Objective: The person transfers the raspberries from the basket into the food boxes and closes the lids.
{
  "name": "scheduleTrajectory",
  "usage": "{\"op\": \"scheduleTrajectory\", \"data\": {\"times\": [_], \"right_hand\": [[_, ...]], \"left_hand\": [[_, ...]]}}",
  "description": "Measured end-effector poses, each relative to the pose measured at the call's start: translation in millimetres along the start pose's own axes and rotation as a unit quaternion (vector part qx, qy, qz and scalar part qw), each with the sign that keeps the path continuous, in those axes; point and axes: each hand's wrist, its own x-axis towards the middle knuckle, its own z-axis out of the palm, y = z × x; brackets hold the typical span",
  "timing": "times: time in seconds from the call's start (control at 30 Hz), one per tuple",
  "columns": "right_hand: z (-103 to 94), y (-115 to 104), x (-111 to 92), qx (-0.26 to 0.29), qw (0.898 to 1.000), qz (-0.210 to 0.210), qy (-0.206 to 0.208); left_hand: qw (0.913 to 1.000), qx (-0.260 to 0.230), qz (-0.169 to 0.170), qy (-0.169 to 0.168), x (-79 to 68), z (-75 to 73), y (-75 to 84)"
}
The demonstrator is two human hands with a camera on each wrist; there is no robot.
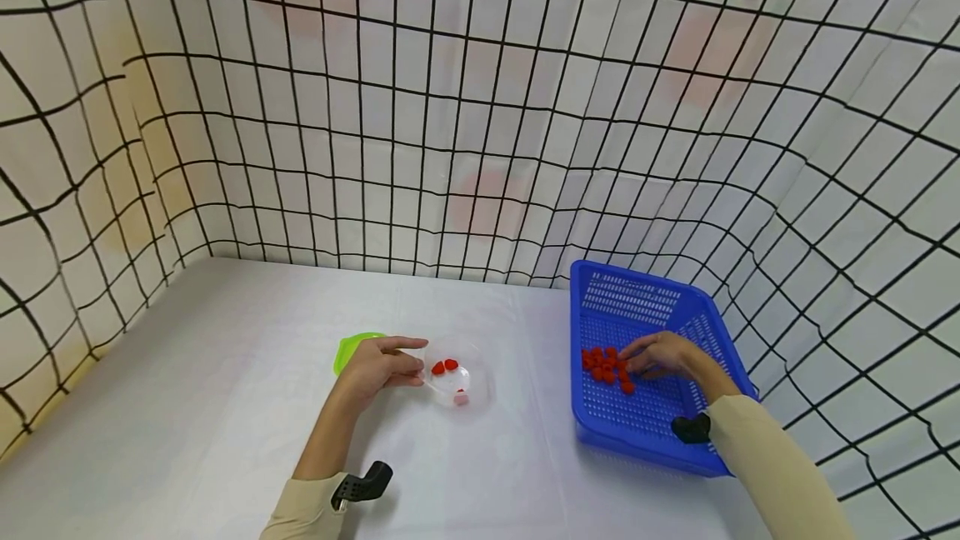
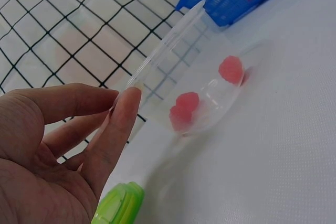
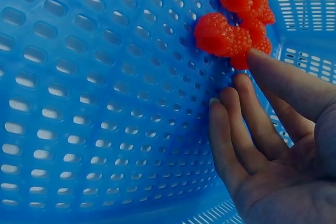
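My left hand [image 1: 382, 369] pinches the rim of a clear plastic bowl [image 1: 480, 382] between thumb and fingers. The bowl is tilted in the left wrist view, with a few red raspberries [image 2: 231, 70] inside. Over on the right, my right hand [image 1: 663, 354] reaches into a blue perforated basket [image 1: 637, 433]. A cluster of raspberries [image 3: 212, 32] lies there, and the thumb tip is right at it. The index fingertip is hidden behind the thumb and fruit, so I cannot tell whether a raspberry is pinched. The other fingers lie curved low against the basket.
A bright green object [image 1: 347, 352] lies on the white table [image 1: 225, 373], partly behind my left hand. White walls with a black grid net [image 1: 420, 107] enclose the table at the back and sides.
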Motion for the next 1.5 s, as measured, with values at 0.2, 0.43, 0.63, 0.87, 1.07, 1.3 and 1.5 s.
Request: {"op": "scheduleTrajectory", "data": {"times": [0.2, 0.43, 0.63, 0.87, 1.07, 1.3, 1.5], "right_hand": [[-1.7, 0.5, 0.5, 0.004, 1.0, 0.002, 0.006], [-4.9, -1.4, -1.6, 0.019, 1.0, 0.003, 0.013], [-7.1, -3.6, -5.8, 0.039, 0.999, -0.007, 0.009], [-12.2, -15.6, -12.8, 0.072, 0.997, -0.029, -0.015], [-16.6, -37.5, -20.6, 0.08, 0.995, -0.056, -0.027], [-22.1, -65.4, -28.6, 0.061, 0.993, -0.1, -0.026], [-17.5, -101.3, -35.6, 0.032, 0.991, -0.129, -0.016]], "left_hand": [[1.0, 0.002, 0.001, 0.002, -0.2, 0.7, 0.9], [1.0, -0.001, 0.006, -0.001, 0.1, 0.6, -0.2], [1.0, -0.002, 0.006, -0.003, 0.7, 0.8, -1.3], [1.0, 0.001, 0.004, -0.001, -0.1, 0.9, -0.8], [1.0, 0.0, 0.006, -0.004, 0.6, 0.9, -0.5], [0.9999, -0.008, 0.008, -0.006, -0.1, 1.7, -0.6], [1.0, 0.0, 0.005, -0.001, -0.9, 1.0, 0.2]]}}
